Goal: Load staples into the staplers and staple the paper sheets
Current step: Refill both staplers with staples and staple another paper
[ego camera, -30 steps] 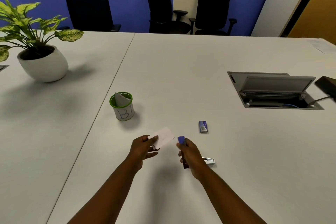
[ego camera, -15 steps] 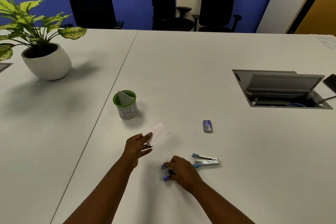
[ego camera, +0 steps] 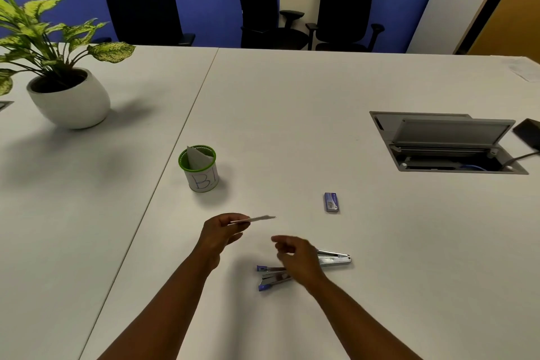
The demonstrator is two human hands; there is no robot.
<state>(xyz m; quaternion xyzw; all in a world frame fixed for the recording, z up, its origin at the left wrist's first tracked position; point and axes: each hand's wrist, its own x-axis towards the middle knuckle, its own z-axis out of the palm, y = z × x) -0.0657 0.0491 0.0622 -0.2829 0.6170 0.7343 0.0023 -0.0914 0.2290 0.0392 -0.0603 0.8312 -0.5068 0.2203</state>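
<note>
The left hand [ego camera: 222, 232] pinches a small white paper [ego camera: 257, 218] between thumb and fingers, holding it above the table [ego camera: 292, 114]. The paper is seen almost edge-on, so its face and any staple in it cannot be made out. The right hand [ego camera: 295, 257] hovers just above the table with fingers loosely curled and holding nothing; it is blurred, so the exact lie of its fingers is hard to read.

Two staplers lie on the table under and beside that hand. The blue-tipped stapler [ego camera: 270, 278] lies near the right wrist with its two arms spread apart, and its rear end is hidden by the hand. The silver stapler [ego camera: 336, 257] sticks out to the right of the hand, with the hand covering its left part. Whether the two staplers touch cannot be told, since the hand hides the space between them.

A small blue staple box [ego camera: 331, 202] lies flat farther back and to the right, well apart from both hands; its print is too small to read. A green-rimmed cup [ego camera: 200, 169] marked with blue letters stands to the left and holds a folded paper. A potted plant [ego camera: 67, 90] sits at the far left, its leaves cut off by the frame edge. An open cable hatch [ego camera: 447, 143] is set in the table at the right.
</note>
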